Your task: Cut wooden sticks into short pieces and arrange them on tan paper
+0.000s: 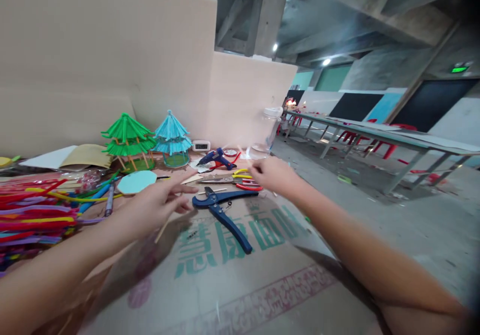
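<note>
My left hand (165, 201) hovers over the cardboard sheet (232, 285), its fingers pinched round a thin wooden stick (162, 232) that slants down to the left. Just right of it lies a blue pipe cutter (222, 211). My right hand (273, 174) reaches out over red-handled and yellow-handled scissors (243, 181). Its fingers point left and are smeared by motion, so what they hold, if anything, is unclear. A blue glue gun (217, 159) lies beyond the scissors.
A green stick pagoda (129, 140) and a light-blue one (172, 139) stand at the back by beige boards. Coloured pipe cleaners (33, 210) pile at the left beside a pale blue octagon (137, 181). A small white clock (201, 145) and a clear jar (270, 127) sit behind. Long grey tables (375, 135) stretch along the right.
</note>
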The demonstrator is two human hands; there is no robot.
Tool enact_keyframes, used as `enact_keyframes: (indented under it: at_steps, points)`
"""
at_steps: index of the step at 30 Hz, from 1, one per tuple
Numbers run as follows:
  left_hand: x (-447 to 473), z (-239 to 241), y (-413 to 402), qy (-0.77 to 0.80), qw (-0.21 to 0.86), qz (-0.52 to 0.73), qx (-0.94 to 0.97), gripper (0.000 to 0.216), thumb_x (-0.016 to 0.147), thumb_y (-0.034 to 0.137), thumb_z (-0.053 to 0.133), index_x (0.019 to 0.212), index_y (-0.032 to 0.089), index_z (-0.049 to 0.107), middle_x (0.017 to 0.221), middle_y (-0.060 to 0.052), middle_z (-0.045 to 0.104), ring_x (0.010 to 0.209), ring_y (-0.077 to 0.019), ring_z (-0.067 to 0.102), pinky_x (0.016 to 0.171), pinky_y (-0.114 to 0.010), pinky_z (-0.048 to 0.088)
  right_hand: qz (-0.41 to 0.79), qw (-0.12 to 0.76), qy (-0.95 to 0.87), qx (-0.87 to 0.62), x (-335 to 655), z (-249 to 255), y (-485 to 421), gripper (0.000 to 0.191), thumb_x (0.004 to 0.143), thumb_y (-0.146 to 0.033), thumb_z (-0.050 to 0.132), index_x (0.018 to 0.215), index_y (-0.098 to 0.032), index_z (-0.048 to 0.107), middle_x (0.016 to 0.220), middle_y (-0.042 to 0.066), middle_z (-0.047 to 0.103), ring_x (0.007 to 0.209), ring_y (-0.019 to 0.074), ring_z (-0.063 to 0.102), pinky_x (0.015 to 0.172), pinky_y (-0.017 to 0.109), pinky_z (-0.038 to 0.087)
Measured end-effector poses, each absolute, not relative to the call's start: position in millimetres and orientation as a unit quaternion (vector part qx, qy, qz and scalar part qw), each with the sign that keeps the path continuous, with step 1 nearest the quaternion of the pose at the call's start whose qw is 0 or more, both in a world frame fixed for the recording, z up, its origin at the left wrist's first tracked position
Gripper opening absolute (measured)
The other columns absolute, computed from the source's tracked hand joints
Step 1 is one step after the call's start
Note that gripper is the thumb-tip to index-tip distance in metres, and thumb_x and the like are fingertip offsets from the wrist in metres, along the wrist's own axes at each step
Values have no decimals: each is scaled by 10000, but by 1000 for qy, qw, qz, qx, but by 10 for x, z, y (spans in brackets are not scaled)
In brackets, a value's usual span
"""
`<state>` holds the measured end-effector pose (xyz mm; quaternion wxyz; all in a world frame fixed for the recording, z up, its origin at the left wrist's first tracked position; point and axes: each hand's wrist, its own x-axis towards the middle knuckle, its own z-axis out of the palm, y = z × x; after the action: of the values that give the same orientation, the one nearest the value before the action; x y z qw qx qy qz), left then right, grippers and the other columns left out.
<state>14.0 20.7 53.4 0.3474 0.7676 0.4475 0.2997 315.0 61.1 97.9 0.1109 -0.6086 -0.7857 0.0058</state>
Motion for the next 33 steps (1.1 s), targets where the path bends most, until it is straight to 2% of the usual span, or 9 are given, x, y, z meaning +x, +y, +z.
enact_keyframes:
  at_steps: [2,6,12,15,17,22,24,30,33]
  points:
    - [44,599,299,478,350,323,738,737,928,439,623,1590,210,392,1325,-159,724,945,-243,791,876,-404,653,-26,55,-755,-653,3384,1046,755,304,919,-278,621,683,-125,737,791,202,743,831,323,726,718,376,493]
    - [-72,633,420,503,339,339,719,715,869,401,688,1517,175,488,1278,-173,745,920,-251,796,849,-390,657,-28,-36,-743,-667,3641,960,917,282,876,-240,687,623,-128,741,748,184,756,795,300,745,701,360,483]
    - [-126,374,607,503,322,299,744,645,843,295,570,1477,179,551,1167,-134,788,866,-228,792,721,-331,645,-26,-72,-751,-655,3597,967,938,462,987,-403,563,668,-128,754,784,174,756,839,296,740,695,342,465]
    - [-113,289,698,495,282,277,774,627,848,285,517,1465,192,572,1240,-123,766,943,-227,781,767,-326,627,-8,-61,-782,-620,3412,1014,799,497,1003,-540,493,863,-166,790,937,153,782,887,297,730,708,340,482]
    - [-76,304,753,491,237,263,796,577,863,286,502,1421,201,621,1242,-111,765,959,-229,769,801,-325,603,28,-23,-830,-556,3248,970,652,490,983,-615,503,1131,-230,767,1119,110,782,997,299,725,786,353,514]
    - [152,456,933,479,119,216,842,407,888,292,595,1270,252,733,1144,-72,796,1026,-275,731,879,-333,533,61,26,-903,-425,2938,666,331,983,799,-741,705,1529,-117,495,1519,237,552,1346,443,560,1075,532,475]
    - [290,485,1033,477,92,196,852,365,925,282,613,1268,232,727,1133,-80,791,1060,-281,720,917,-356,532,56,4,-901,-430,2884,588,266,1038,806,-734,695,1581,-100,419,1571,266,474,1389,483,508,1093,592,454]
    - [757,472,1256,434,71,147,886,337,999,360,652,1272,161,648,1273,-102,676,1115,-253,677,967,-489,581,5,-1,-901,-434,2775,568,139,627,891,-379,637,1452,-112,557,1326,227,621,1178,386,625,965,511,536]
    - [954,478,1251,406,73,138,900,343,999,345,653,1293,170,639,1313,-109,658,1147,-260,666,981,-495,579,-30,0,-911,-411,2715,539,78,571,864,-293,632,1385,-64,590,1247,227,631,1155,364,598,984,495,519]
